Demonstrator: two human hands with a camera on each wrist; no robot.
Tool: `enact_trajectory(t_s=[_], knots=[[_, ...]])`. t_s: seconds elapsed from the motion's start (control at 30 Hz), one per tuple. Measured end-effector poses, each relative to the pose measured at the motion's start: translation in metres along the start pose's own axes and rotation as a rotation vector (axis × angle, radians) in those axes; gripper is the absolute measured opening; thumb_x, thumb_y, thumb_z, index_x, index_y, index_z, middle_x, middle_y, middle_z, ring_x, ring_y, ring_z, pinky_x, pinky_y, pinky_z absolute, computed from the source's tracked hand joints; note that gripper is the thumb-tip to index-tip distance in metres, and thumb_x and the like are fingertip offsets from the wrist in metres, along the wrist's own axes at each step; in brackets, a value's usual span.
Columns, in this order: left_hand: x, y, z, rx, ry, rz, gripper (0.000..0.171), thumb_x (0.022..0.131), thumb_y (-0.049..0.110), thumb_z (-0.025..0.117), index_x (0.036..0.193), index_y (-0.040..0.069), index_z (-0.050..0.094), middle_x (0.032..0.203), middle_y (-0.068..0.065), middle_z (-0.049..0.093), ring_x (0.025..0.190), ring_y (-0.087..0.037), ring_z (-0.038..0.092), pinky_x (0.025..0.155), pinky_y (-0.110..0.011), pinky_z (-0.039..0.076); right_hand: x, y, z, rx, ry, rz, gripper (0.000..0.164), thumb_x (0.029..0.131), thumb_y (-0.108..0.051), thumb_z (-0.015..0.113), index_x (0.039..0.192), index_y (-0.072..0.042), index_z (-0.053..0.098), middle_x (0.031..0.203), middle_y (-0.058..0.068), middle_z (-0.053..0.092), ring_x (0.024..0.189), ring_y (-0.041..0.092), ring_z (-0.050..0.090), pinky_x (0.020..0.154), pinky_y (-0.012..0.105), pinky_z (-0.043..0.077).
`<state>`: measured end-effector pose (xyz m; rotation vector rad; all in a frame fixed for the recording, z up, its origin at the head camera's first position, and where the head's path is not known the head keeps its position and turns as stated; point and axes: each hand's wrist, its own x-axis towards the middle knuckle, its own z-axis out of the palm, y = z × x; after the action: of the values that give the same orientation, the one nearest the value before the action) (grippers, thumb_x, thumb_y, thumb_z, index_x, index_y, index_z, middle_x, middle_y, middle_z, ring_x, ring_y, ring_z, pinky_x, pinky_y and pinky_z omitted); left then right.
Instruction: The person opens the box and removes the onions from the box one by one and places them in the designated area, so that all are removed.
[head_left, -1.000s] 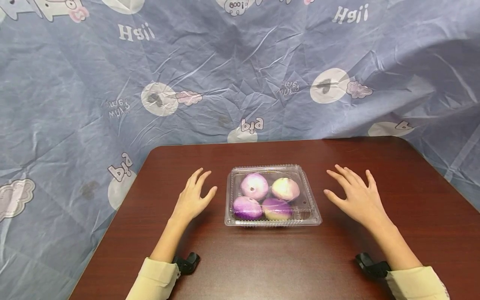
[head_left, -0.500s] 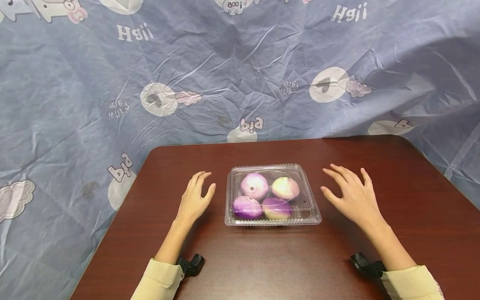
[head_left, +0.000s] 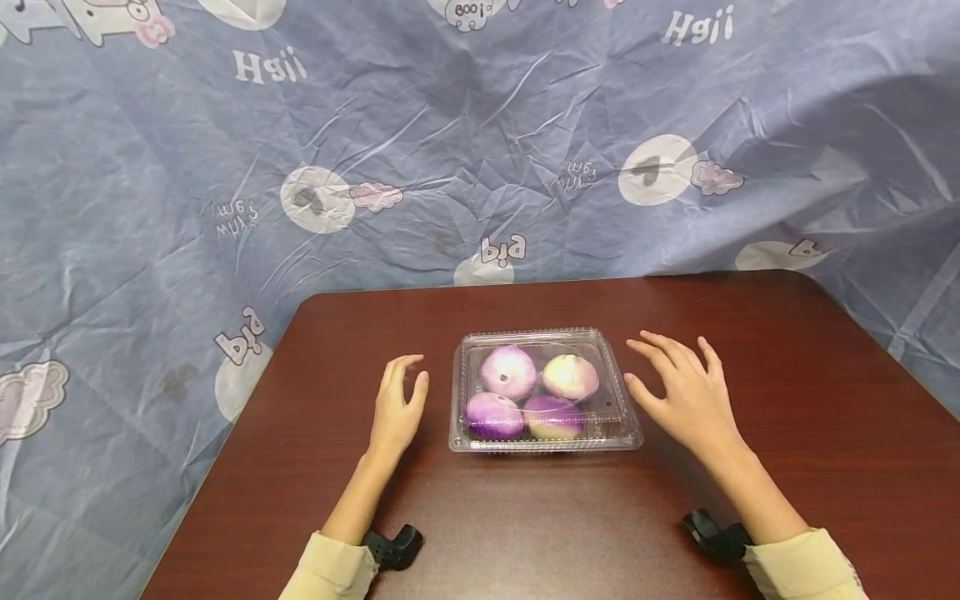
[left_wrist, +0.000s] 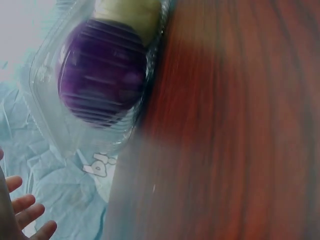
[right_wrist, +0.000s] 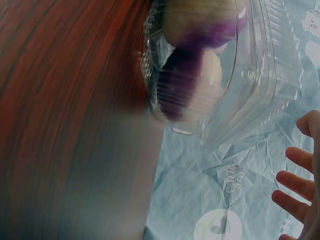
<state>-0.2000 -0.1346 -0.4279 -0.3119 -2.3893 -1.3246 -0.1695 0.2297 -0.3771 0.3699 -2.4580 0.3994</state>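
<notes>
A clear plastic clamshell box (head_left: 611, 421) lies on the table, its lid down. Through the lid show several round purple-and-cream vegetables (head_left: 508, 372), which look like turnips. To the left of the box is my left hand (head_left: 397, 412), fingers loosely extended, apart from it and holding nothing. My right hand (head_left: 690, 398) is at the box's right side, fingers spread, its thumb tip very near the box edge; contact cannot be made out. In the left wrist view, the fingers (left_wrist: 31, 212) stand away from the box, and a purple vegetable (left_wrist: 102, 75) shows through its wall.
A dark red-brown wooden table (head_left: 540, 517) bears the box. Behind it hangs a wrinkled blue printed cloth (head_left: 420, 125). Black wrist-camera mounts (head_left: 393, 547) sit below both wrists, by the cream sleeves (head_left: 330, 567).
Both hands have moved inward toward the box, the right one farther to the left. The left hand has also come slightly nearer to me. The box and vegetables have stayed in place.
</notes>
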Motion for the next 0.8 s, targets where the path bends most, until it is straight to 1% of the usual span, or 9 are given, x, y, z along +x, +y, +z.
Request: enact_trajectory(t_s=[0.13,0.23,0.3,0.43,0.5,0.57,0.63,0.7,0.8], knots=[[-0.001,-0.001,0.005,-0.086,0.010,-0.003,0.033,0.095,0.022,0.046,0.122,0.003,0.047,0.123,-0.014,0.045,0.112,-0.037,0.045,0.097,-0.052,0.038,0.002,-0.005,0.001,0.019,0.022,-0.008,0.041,0.078,-0.028,0.062,0.118,-0.017,0.057,0.124,0.006,0.055,0.113,0.028,0.049,0.108,0.050,0.017],[-0.004,0.006,0.006,-0.149,0.027,-0.025,0.030,0.094,0.016,0.047,0.120,0.000,0.048,0.121,-0.015,0.047,0.110,-0.034,0.047,0.095,-0.049,0.039,0.003,-0.008,0.002,0.029,0.041,-0.022,0.041,0.077,-0.027,0.062,0.116,-0.017,0.058,0.123,0.006,0.056,0.111,0.028,0.050,0.108,0.049,0.018],[-0.006,0.015,0.006,-0.203,0.042,-0.050,0.028,0.094,0.011,0.047,0.118,-0.002,0.049,0.120,-0.017,0.049,0.109,-0.030,0.048,0.095,-0.045,0.041,0.003,-0.011,0.003,0.037,0.058,-0.037,0.040,0.076,-0.027,0.063,0.116,-0.017,0.058,0.122,0.006,0.056,0.110,0.027,0.051,0.107,0.049,0.019],[-0.011,0.030,0.007,-0.335,0.075,-0.081,0.025,0.093,0.003,0.045,0.115,-0.008,0.050,0.117,-0.023,0.048,0.107,-0.025,0.048,0.094,-0.027,0.042,0.004,-0.016,0.004,0.057,0.083,-0.065,0.040,0.076,-0.026,0.062,0.115,-0.017,0.059,0.121,0.005,0.056,0.109,0.026,0.051,0.108,0.048,0.020],[-0.012,0.029,0.010,-0.401,0.092,-0.092,0.024,0.093,0.001,0.045,0.114,-0.010,0.049,0.115,-0.024,0.048,0.105,-0.021,0.049,0.092,-0.020,0.041,0.005,-0.020,0.005,0.067,0.093,-0.078,0.039,0.076,-0.027,0.061,0.114,-0.016,0.059,0.121,0.005,0.057,0.109,0.025,0.051,0.107,0.047,0.020],[-0.013,0.025,0.014,-0.463,0.108,-0.093,0.024,0.092,0.000,0.044,0.113,-0.011,0.048,0.112,-0.022,0.048,0.102,-0.015,0.049,0.090,-0.016,0.041,0.005,-0.023,0.005,0.074,0.102,-0.093,0.039,0.077,-0.028,0.059,0.113,-0.016,0.060,0.120,0.004,0.057,0.109,0.024,0.052,0.107,0.047,0.021],[-0.013,0.018,0.020,-0.520,0.113,-0.080,0.024,0.093,0.002,0.044,0.113,-0.011,0.047,0.109,-0.016,0.049,0.100,-0.011,0.050,0.090,-0.017,0.043,0.006,-0.027,0.006,0.081,0.111,-0.108,0.038,0.077,-0.028,0.058,0.112,-0.015,0.060,0.120,0.004,0.058,0.108,0.024,0.052,0.107,0.047,0.021],[-0.013,0.011,0.024,-0.557,0.107,-0.050,0.024,0.093,0.003,0.043,0.113,-0.011,0.046,0.108,-0.010,0.049,0.099,-0.008,0.051,0.089,-0.020,0.045,0.007,-0.031,0.006,0.089,0.121,-0.122,0.037,0.077,-0.027,0.057,0.111,-0.015,0.061,0.119,0.005,0.058,0.107,0.025,0.053,0.106,0.047,0.022],[-0.015,0.007,0.028,-0.607,0.071,-0.017,0.026,0.094,0.004,0.042,0.115,-0.011,0.043,0.111,-0.009,0.048,0.101,-0.011,0.050,0.088,-0.022,0.047,0.008,-0.038,0.008,0.108,0.133,-0.136,0.036,0.076,-0.024,0.056,0.110,-0.014,0.062,0.118,0.006,0.059,0.105,0.026,0.054,0.105,0.048,0.023]])
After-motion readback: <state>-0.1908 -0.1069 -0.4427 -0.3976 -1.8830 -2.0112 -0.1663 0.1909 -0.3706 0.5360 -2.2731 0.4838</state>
